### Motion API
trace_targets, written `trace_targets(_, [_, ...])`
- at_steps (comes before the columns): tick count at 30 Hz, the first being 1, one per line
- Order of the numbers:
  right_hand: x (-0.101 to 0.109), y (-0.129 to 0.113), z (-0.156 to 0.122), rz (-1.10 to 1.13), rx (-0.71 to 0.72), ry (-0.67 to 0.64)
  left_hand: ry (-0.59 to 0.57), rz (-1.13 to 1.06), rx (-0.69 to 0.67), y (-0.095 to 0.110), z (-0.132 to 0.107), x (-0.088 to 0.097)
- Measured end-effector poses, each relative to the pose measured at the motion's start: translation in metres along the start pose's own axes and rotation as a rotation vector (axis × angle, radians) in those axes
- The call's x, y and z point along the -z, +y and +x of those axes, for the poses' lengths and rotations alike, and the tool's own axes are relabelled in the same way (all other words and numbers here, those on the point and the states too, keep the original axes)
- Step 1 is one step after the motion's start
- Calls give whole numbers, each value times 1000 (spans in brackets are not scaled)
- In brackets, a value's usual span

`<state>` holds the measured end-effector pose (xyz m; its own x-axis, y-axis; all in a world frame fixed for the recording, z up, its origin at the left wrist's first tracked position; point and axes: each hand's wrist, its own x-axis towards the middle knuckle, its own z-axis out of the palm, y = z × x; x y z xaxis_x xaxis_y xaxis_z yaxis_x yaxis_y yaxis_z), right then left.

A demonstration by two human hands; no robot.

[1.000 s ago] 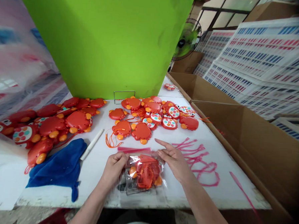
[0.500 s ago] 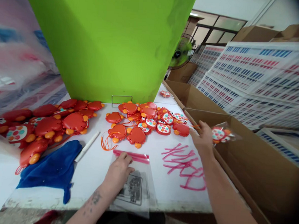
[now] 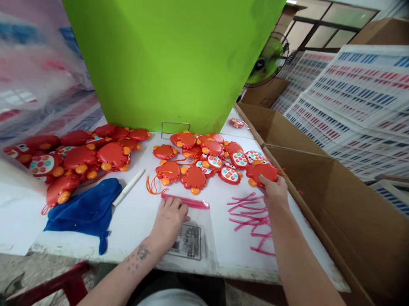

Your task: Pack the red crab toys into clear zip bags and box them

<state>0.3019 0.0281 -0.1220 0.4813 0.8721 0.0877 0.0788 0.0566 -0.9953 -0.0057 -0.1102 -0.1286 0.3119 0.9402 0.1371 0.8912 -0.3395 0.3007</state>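
Note:
My left hand (image 3: 169, 222) lies on a clear plastic zip bag (image 3: 204, 244) with a pink top strip and black print, fingers curled at its upper edge. My right hand (image 3: 274, 191) grips a red animal-shaped toy (image 3: 261, 172) with orange feet, back side up, at the right end of a group. Several similar toys (image 3: 193, 178) lie beside it, some showing white undersides with coloured dots. Pink plastic strips (image 3: 247, 214) are scattered on the white table between my hands.
More red toys (image 3: 81, 158) are heaped at the left, near a blue cloth (image 3: 85, 210) and a white pen-like stick (image 3: 129, 188). A green panel (image 3: 168, 55) stands behind. An open cardboard box (image 3: 326, 177) borders the right edge, with a fan (image 3: 264, 65) and stacked printed cartons (image 3: 361, 97) beyond.
My right hand has let go of a bagged toy over the cardboard box and moved left onto a loose red toy. My left hand stays on the bag; the view has shifted slightly.

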Motion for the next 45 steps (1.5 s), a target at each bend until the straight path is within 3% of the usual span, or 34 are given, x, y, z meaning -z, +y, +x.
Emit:
trace_targets(2, [-2,-6,-21,139,-75,57,71,-71,-55,-3,-3,-7])
trace_targets(4, [-6,-11,-46,235,-111,24,109,-147,-67,-6,-4,-13])
trace_targets(6, [-10,-16,-72,290,-114,-97,134,-219,-31,-8,-5,-16])
trace_targets(9, [-13,-22,-105,310,-152,-401,156,-296,-3,-8,-6,-16])
trace_targets(11, [-14,-24,-119,281,-172,-602,153,-308,-16,-7,-6,-12])
trace_targets(13, [-18,-26,-127,255,-170,-712,142,-296,-39,-6,-6,-9])
trace_targets(18, [-46,-25,-135,201,-108,-691,98,-208,-135,-4,-5,-6])
trace_targets(22, [-67,-16,-135,52,-15,-701,158,-141,-214,-5,-8,-8])
trace_targets(28, [-80,-8,-133,-71,71,-682,125,-80,-399,-2,-10,-5])
trace_targets(33, [-80,-11,-133,-66,131,-661,85,-14,-297,-2,-8,-10])
trace_targets(41, [-78,-9,-132,-240,126,-718,254,29,-176,-3,-7,-11])
trace_targets(45, [-87,-13,-139,-309,165,-859,363,-58,-168,-1,-6,-7])
